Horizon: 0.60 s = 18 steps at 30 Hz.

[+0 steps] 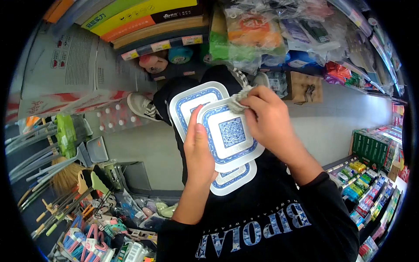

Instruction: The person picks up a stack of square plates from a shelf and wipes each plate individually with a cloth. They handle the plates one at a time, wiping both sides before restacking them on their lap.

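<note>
A white square plate (231,133) with a blue patterned border and centre is gripped along its left edge by my left hand (200,150), thumb over the rim. My right hand (268,118) pinches a crumpled greyish cloth (239,103) against that plate's top edge. Beneath it, a second plate (187,94) of the same pattern pokes out at the upper left, resting over my legs. Another matching plate (238,180) shows below, partly covered by the top one and lying against my dark clothes.
Shelves with boxes (148,19) and plastic-wrapped packs (255,32) stand ahead. Cartons (61,65) and bottle packs (117,117) are at left, above brooms (65,174) and hangers (89,240). Shelved goods (362,187) line the right. Grey floor (323,131) lies between.
</note>
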Motion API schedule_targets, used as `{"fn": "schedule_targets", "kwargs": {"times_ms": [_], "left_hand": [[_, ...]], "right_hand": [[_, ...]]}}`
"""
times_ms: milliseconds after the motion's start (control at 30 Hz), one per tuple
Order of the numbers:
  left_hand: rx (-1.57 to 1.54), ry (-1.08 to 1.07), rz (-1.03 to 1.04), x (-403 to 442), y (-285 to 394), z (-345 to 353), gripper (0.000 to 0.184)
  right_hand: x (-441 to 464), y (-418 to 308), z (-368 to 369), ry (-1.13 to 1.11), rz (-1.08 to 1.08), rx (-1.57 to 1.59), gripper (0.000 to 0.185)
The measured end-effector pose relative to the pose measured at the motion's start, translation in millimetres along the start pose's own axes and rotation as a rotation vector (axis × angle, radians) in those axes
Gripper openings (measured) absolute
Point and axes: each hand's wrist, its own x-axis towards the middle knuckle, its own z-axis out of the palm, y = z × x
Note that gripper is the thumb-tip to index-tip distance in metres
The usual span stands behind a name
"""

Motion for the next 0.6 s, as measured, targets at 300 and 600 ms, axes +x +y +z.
{"fn": "schedule_targets", "kwargs": {"times_ms": [300,600], "left_hand": [[-0.32,-0.059,-0.038,-2.6,6.9,-5.7,0.069],[-0.112,0.057,0.002,-0.7,4.5,-15.2,0.059]], "right_hand": [[-24.9,-49.5,9.5,-0.403,-0.271,0.342,0.027],[-39.1,-24.5,-11.2,-0.409,0.031,0.006,0.026]]}}
